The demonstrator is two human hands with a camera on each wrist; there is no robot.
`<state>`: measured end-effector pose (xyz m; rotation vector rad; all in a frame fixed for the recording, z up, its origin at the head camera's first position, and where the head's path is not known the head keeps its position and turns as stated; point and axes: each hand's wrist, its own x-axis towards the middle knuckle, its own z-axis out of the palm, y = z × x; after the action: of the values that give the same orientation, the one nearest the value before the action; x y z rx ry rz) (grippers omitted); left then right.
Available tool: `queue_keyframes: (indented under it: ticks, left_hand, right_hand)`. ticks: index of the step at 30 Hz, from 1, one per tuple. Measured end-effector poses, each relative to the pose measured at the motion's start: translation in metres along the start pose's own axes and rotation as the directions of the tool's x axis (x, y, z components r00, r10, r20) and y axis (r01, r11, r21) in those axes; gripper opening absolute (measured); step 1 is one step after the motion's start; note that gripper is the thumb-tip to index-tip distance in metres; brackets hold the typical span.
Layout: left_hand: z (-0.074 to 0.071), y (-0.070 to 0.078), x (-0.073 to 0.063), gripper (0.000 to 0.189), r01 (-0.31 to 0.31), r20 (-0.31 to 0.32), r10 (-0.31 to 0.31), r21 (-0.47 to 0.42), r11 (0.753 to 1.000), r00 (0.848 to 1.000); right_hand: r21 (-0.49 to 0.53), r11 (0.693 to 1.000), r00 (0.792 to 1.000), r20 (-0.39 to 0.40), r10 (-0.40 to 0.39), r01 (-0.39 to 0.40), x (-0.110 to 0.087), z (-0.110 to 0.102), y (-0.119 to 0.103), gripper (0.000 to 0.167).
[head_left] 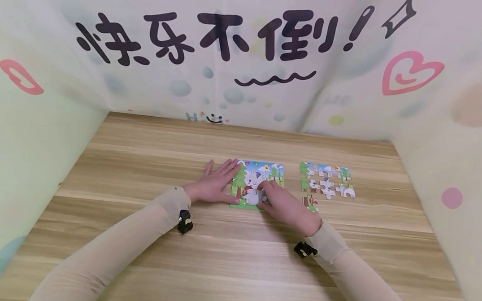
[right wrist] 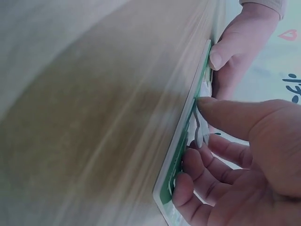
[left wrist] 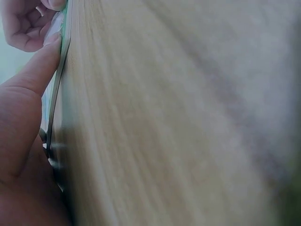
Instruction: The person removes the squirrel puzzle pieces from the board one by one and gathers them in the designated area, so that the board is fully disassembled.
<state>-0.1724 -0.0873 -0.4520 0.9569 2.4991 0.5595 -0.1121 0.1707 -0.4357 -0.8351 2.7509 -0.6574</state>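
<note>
A square jigsaw puzzle board (head_left: pixel 251 169) with a cartoon animal picture lies in the middle of the table. My left hand (head_left: pixel 213 185), fingers spread, rests along the board's left edge, with the thumb on its lower left corner. Over the lower right part of the board, my right hand (head_left: pixel 285 206) pinches a jigsaw piece (right wrist: pixel 198 129) between thumb and fingers. In the right wrist view that piece stands tilted up from the board. The curled right fingers hide that part of the picture in the head view.
Right of the board, several loose jigsaw pieces (head_left: pixel 327 188) lie in rows on the wooden table (head_left: pixel 236 262); the right hand partly covers the lowest row. Printed cloth walls (head_left: pixel 211 91) enclose the table at the back and sides. A small black device sits on each wrist.
</note>
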Motion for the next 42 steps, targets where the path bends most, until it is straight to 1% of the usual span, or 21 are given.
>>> queue_keyframes:
  ticks: [10, 18, 24, 31, 34, 38, 42]
  left_hand:
    - [-0.001, -0.003, 0.002, 0.113, -0.001, -0.002, 0.001, 0.002, 1.000, 1.000]
    - [-0.003, -0.003, 0.003, 0.113, -0.001, -0.003, 0.001, -0.001, 1.000, 1.000]
    - [-0.005, -0.002, 0.004, 0.113, -0.002, -0.005, 0.002, 0.002, 1.000, 1.000]
    - [-0.002, -0.002, 0.002, 0.112, 0.005, 0.001, -0.005, 0.025, 1.000, 1.000]
    - [0.000, -0.002, 0.001, 0.112, 0.004, -0.003, -0.003, 0.028, 1.000, 1.000]
    - [0.001, -0.001, 0.001, 0.112, 0.000, -0.011, 0.000, 0.027, 1.000, 1.000]
    - [0.001, -0.001, 0.000, 0.112, 0.003, -0.004, -0.003, 0.018, 1.000, 1.000]
  right_hand:
    - [-0.022, 1.000, 1.000, -0.013, -0.021, 0.020, -0.001, -0.002, 0.001, 0.039]
    - [-0.025, 0.999, 0.999, -0.025, -0.027, 0.026, 0.000, -0.003, 0.003, 0.037]
    - [-0.040, 0.999, 0.999, -0.048, -0.012, 0.010, 0.001, -0.002, 0.003, 0.034]
    - [-0.076, 0.997, 0.997, -0.072, -0.013, 0.008, -0.001, 0.004, 0.002, 0.038]
    - [-0.054, 0.999, 0.995, -0.098, -0.012, 0.007, -0.002, 0.007, 0.001, 0.035]
    - [0.005, 1.000, 0.991, -0.136, -0.014, 0.014, -0.001, 0.009, 0.002, 0.026]
    - [0.069, 0.997, 0.989, -0.145, -0.009, 0.019, -0.002, 0.007, 0.004, 0.024]
